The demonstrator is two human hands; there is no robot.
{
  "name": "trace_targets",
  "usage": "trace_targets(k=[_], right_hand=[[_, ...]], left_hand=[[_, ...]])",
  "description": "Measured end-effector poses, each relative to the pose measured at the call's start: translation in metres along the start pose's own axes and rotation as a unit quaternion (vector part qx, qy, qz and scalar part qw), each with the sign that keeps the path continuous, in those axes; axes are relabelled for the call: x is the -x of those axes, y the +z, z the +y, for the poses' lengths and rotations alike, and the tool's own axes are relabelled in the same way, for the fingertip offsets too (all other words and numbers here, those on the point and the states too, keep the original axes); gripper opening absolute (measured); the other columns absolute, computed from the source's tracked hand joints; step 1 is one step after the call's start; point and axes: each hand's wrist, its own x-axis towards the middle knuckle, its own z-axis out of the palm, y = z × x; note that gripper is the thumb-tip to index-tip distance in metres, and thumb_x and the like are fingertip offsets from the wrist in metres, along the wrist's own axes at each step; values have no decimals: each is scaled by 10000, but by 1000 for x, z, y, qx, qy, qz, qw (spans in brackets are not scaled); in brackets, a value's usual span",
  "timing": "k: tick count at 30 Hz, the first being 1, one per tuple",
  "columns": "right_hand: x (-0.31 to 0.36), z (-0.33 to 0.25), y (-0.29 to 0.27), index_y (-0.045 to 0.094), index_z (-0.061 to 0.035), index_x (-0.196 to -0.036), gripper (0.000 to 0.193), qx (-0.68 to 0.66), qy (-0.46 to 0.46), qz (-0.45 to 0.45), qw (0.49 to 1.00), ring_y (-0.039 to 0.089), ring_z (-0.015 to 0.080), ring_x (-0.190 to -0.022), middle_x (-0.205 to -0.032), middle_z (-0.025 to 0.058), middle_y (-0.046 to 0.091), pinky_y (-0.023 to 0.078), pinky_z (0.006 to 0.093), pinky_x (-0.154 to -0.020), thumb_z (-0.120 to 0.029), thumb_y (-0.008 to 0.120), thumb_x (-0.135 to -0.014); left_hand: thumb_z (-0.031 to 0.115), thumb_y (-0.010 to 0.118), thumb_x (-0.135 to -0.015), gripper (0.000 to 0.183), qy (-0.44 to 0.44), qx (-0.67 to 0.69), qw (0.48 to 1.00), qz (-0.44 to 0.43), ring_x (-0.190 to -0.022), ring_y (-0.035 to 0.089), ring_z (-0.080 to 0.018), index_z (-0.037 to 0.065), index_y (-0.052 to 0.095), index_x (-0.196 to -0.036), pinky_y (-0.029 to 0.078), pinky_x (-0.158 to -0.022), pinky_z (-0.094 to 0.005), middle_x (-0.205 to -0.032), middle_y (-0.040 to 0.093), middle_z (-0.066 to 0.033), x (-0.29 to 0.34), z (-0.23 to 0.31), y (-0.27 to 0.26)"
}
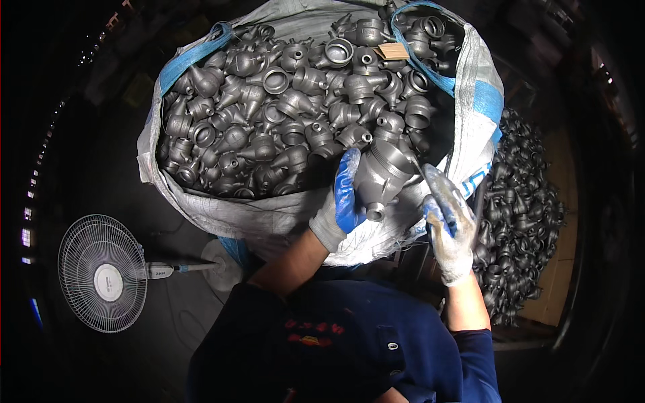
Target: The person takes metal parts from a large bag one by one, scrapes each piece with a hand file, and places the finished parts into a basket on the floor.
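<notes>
My left hand, in a grey-white glove with a blue coated palm, holds a grey cast metal housing from its left side. The housing is tilted, with its wide round ringed mouth toward the upper right and a small round port toward me. My right hand, in a worn whitish glove with blue patches, is closed just right of the housing. A thin, dark, narrow piece runs from its fingertips toward the housing's rim; its kind cannot be made out. Both hands are over the near rim of a large white woven bulk bag.
Inside the bag lie many similar grey castings and a piece of brown cardboard. Blue lifting straps hang at its rim. More castings are heaped at the right. A white standing fan is at the lower left.
</notes>
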Motion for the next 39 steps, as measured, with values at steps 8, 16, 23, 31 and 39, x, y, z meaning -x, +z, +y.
trace_targets(k=[8,16,23,31,39], right_hand=[[1,2,4,633,-142,-1267,549,131,-73,-78,986,622,318,-1147,-1296,122,618,534,378,-915,-27,695,-734],[7,4,5,643,-134,-1248,573,144,-77,-68,984,643,308,-1110,-1281,120,629,542,369,-900,-2,694,-692],[12,4,6,650,-110,-1238,554,126,-91,-49,987,646,298,-1109,-1259,125,641,544,358,-911,0,688,-696],[15,1,0,640,-132,-1260,614,143,-83,-65,984,660,303,-1072,-1262,134,636,554,356,-868,11,683,-664],[18,2,-1,625,-152,-1285,659,157,-92,-62,981,673,321,-1014,-1235,162,641,563,363,-829,3,691,-648]], left_hand=[[367,438,-1029,542,72,-140,986,-60,-1262,514,-221,47,337,-1455,408,-1101,-402,-1387,499,-130,4,0,-13],[388,488,-1003,619,160,-317,932,-77,-1276,495,-240,36,291,-1473,391,-1108,-412,-1409,466,-145,8,-12,-31],[435,524,-975,704,89,-236,965,-73,-1296,476,-270,23,265,-1483,379,-1114,-427,-1432,433,-168,10,-11,-21],[489,565,-942,803,34,-164,984,-67,-1319,454,-304,9,234,-1495,365,-1120,-444,-1457,396,-193,9,-13,-16],[479,603,-929,842,-72,40,995,-49,-1337,437,-324,-1,215,-1502,362,-1123,-451,-1479,369,-208,4,-18,-17]])
